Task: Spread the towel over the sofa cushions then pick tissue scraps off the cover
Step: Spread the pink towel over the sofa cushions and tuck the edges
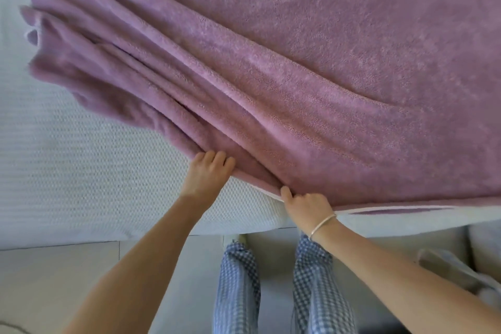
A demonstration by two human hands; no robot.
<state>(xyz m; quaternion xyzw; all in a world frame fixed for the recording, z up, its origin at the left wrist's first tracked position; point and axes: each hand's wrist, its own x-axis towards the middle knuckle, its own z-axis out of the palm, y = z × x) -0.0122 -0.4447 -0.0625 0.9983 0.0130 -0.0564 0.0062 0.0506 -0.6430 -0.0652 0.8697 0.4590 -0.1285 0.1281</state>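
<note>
- A purple fleece towel (325, 62) lies across the white textured sofa cover (67, 165), covering the right and upper part of the cushions.
- The towel's right portion lies fairly flat; its left portion is gathered into long diagonal folds that run from the upper left down to the hands.
- The far left end of the towel is bunched and blurred, and it sits above the bare cover.
- The left part of the cover, with its woven waffle pattern, is uncovered.
- The left hand (207, 173) presses on the near edge of the folds, its fingers (217, 158) curled into the fabric and gripping it.
- The right hand (307, 205) is just beside the left hand, at the towel's near hem by the front of the cushion; its fingers are closed, pinching the hem, with the thumb (286, 192) on top of the cloth.
- A thin silver bracelet (322, 225) circles the right wrist.
- A pale trim runs along the towel's near hem to the right of the right hand.
- The person's legs in blue-and-white checked trousers (238, 287) stand on a pale tiled floor (54, 279) in front of the sofa.
- No tissue scraps can be made out on the cover from this view.
</note>
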